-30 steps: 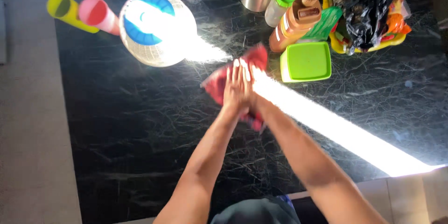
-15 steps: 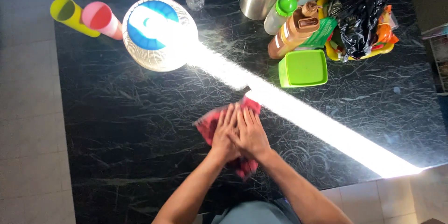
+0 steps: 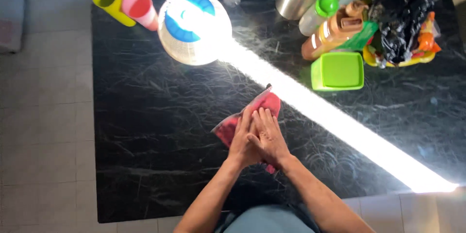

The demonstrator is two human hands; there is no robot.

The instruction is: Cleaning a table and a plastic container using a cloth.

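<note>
A red cloth (image 3: pixel 264 104) lies flat on the black marble countertop (image 3: pixel 145 131). Both my hands press down on it side by side, fingers stretched out and pointing away from me. My left hand (image 3: pixel 241 141) covers the cloth's left part. My right hand (image 3: pixel 268 137) overlaps it slightly and covers the middle. The cloth's far corner and left edge stick out from under my palms; a small corner shows below my right wrist.
A white mesh basket with a blue lid (image 3: pixel 194 26) stands at the back, with a yellow cup (image 3: pixel 110 1) and a pink cup (image 3: pixel 140 8) to its left. A green lidded box (image 3: pixel 338 71), bottles (image 3: pixel 335 31) and a black bag (image 3: pixel 403 24) crowd the back right. A bright sun stripe (image 3: pixel 340 121) crosses the counter.
My hands slid the cloth back toward me from near the green box, then held near the middle of the counter. The camera view shifted right.
</note>
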